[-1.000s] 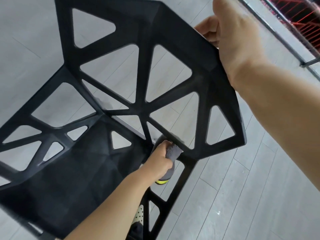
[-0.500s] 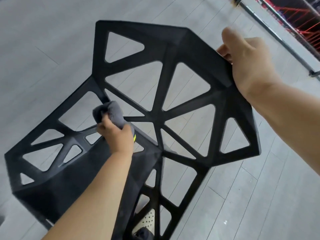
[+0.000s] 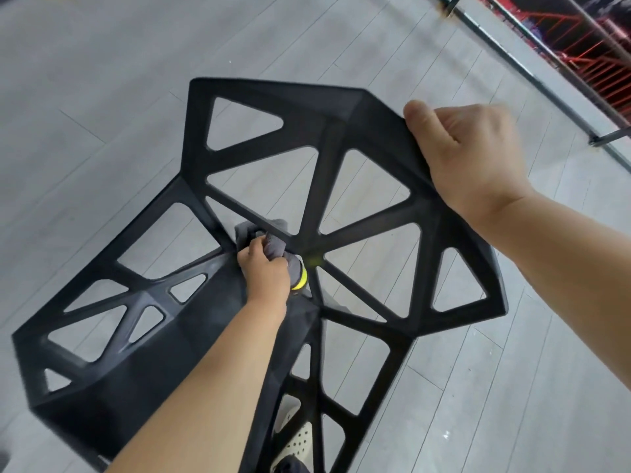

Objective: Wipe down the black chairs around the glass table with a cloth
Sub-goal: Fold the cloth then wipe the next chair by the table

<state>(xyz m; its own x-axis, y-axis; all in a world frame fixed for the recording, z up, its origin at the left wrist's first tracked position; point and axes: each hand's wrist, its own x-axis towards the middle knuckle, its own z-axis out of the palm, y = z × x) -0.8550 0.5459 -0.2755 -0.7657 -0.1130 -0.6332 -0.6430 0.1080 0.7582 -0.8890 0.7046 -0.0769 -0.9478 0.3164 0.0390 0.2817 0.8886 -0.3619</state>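
As the right hand [image 3: 471,158] grips the chair [image 3: 309,186], the left hand [image 3: 266,278] clutching cloth [image 3: 276,246] has slid rightward.

Grey plank floor [image 3: 102,80], dark metal railing [image 3: 532,42], red structure [image 3: 601,52] behind.

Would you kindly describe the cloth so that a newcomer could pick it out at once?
Find the black lattice chair filling the view, then follow the left hand to where the backrest struts meet the seat. The cloth is the grey wad it grips there, set apart from the black frame by a neon-yellow edge.
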